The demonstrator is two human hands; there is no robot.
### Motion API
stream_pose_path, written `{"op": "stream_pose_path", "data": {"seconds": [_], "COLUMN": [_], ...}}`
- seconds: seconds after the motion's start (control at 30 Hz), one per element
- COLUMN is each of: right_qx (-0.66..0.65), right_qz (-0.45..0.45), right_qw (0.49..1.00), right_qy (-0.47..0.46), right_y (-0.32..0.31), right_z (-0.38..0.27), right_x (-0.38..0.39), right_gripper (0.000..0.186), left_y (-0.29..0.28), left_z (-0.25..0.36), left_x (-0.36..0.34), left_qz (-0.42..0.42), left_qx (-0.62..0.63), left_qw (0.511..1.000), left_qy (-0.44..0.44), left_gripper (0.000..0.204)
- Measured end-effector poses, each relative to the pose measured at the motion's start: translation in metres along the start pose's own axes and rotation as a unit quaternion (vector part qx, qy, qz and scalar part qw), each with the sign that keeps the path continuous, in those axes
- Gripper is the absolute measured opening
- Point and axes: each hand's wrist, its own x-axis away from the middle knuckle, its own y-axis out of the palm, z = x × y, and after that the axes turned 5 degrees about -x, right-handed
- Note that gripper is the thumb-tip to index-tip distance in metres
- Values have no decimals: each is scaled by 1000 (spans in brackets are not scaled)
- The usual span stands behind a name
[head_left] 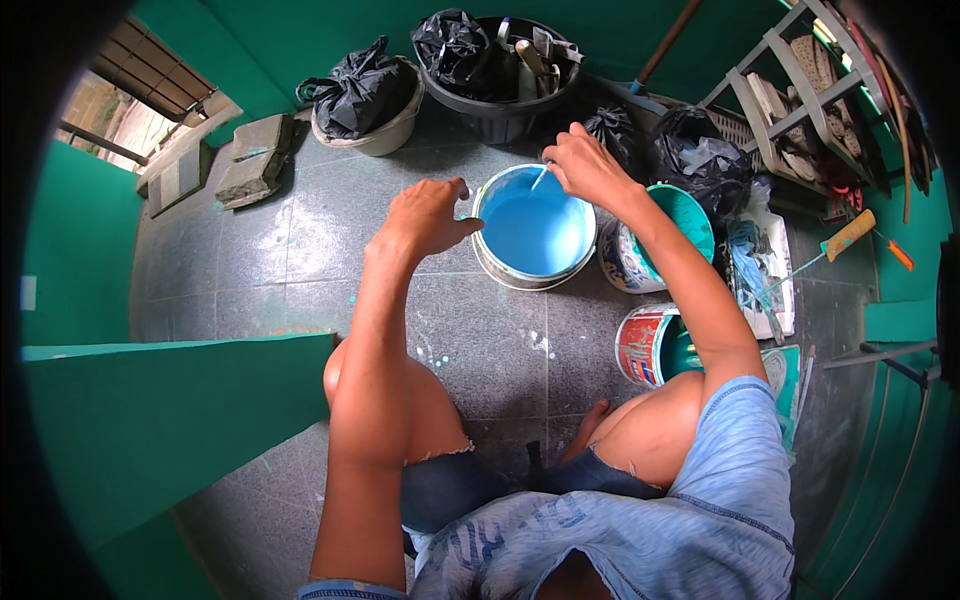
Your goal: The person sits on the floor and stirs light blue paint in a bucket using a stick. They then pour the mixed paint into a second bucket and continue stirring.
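Note:
A white bucket [535,235] of light blue paint stands on the tiled floor in front of me. My right hand [580,160] is over its back right rim, fingers closed on a thin pale stick [540,176] that reaches down into the bucket. My left hand [425,215] is at the bucket's left rim, thumb and fingers apart, with the thumb at or very near the rim. A bucket with teal paint inside [680,230] stands just right of the blue one, partly behind my right forearm. A red-labelled paint can [638,340] with teal inside is nearer my right knee.
Bagged tubs [365,100] [495,95] line the back wall. Stone slabs [255,160] lie at left. At right are a tray [760,270], paint rollers [848,235] and a stacked rack [800,100]. A green ledge [160,400] runs beside my left leg.

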Motion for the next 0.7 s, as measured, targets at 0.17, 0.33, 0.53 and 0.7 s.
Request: {"op": "stream_pose_path", "data": {"seconds": [0.17,0.33,0.53,0.7], "right_qx": [-95,-57,-41,-100], "right_qz": [7,48,-5,61], "right_qw": [995,996,999,992], "right_qy": [-33,-50,-14,-52], "right_y": [0,-1,-7,-22], "right_z": [-8,-10,-7,-23], "right_x": [5,1,7,-2], "right_gripper": [13,9,11,11], "left_y": [-2,-5,-2,-3], "left_z": [2,5,0,4], "left_x": [1,1,3,2], "left_qz": [-6,-23,-7,-10], "left_qx": [5,12,6,14], "left_qw": [1000,1000,1000,1000], "left_qy": [0,-11,-14,-4], "left_gripper": [46,48,47,47]}}
